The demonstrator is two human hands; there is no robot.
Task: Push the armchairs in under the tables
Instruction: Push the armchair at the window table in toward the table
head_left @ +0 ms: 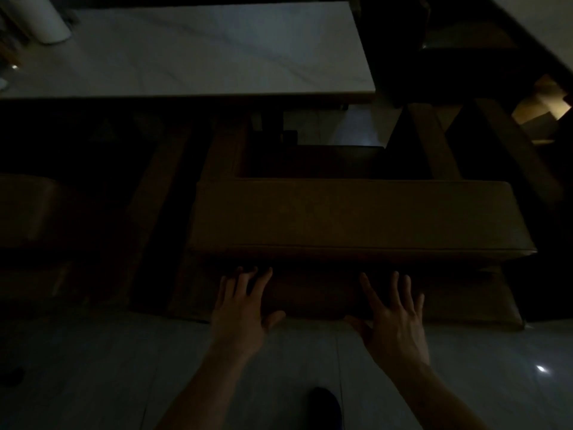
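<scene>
Two hands press flat against the back of a brown armchair (356,218): left hand (245,308) and right hand (393,318), fingers spread apart, palms on the upholstery, gripping nothing. Armchair is boxy, smooth leather-like covering with piped seams; its front lies near the near edge of a white marble-patterned table (198,54), seat not yet under the top. Second armchair (28,212) stands just beside, at left. White cylindrical object (46,17) rests at the table's far left corner. Floor (93,367) is glossy pale tile. Lighting is dim; finer detail cannot be told.
</scene>
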